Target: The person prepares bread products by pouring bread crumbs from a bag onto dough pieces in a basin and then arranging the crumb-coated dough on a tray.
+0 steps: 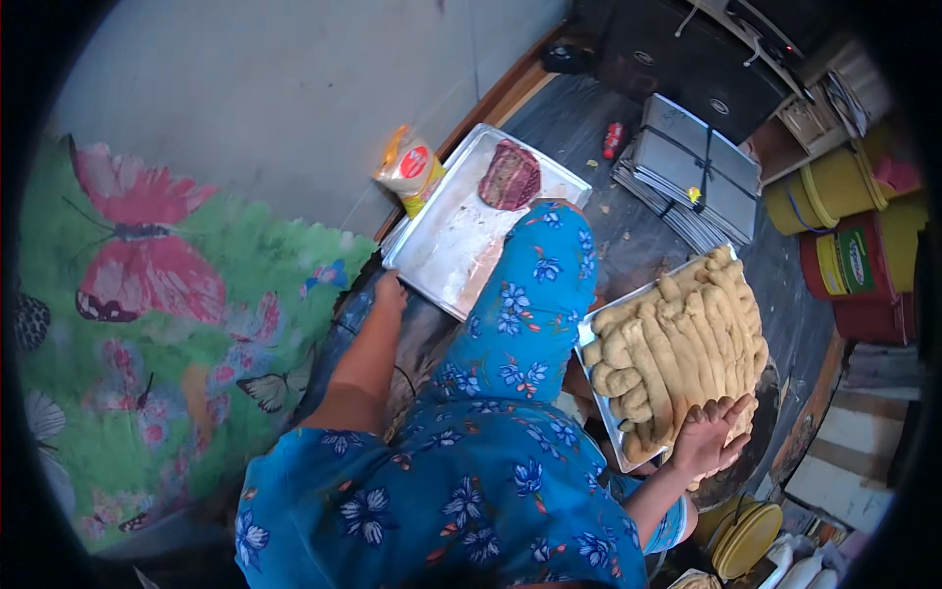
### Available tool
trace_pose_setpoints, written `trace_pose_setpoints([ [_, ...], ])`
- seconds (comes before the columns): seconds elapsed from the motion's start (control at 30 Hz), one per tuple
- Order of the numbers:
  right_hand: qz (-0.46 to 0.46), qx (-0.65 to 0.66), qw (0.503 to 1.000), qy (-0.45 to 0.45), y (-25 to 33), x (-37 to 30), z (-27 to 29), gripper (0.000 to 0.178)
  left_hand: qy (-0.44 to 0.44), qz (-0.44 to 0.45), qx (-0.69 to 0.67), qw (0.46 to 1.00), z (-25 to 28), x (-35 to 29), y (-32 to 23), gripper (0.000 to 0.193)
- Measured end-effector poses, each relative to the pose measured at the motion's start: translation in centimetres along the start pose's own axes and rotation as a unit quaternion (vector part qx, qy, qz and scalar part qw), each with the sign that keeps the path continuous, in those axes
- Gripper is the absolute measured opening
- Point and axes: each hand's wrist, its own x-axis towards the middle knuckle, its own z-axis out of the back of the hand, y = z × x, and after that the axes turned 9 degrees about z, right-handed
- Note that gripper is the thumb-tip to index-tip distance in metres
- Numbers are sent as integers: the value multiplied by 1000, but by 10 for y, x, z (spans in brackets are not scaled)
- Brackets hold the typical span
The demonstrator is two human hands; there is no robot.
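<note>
While the person's right hand (714,436) lies flat with fingers spread on the twisted dough pieces (677,344) piled in a metal tray (592,368) at their right, the left hand (390,292) touches the floured tray (446,245); its fingers' state cannot be told.

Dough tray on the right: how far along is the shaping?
Done: the dough tray is heaped with shaped pieces. In hand: the right hand rests on that pile; the left hand touches the floured tray. Left: one dark patty lies there alone.
</note>
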Motion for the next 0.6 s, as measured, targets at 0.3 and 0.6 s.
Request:
trace_pose_setpoints([
  [0.3, -22, -9, 1000, -20, -16, 9, -9, 60, -12, 80, 30, 996, 40, 45, 67, 32],
  [0.6, -29, -36, 999, -21, -16, -1, -11, 57, -80, 23, 133, 988, 7, 47, 48, 43],
])
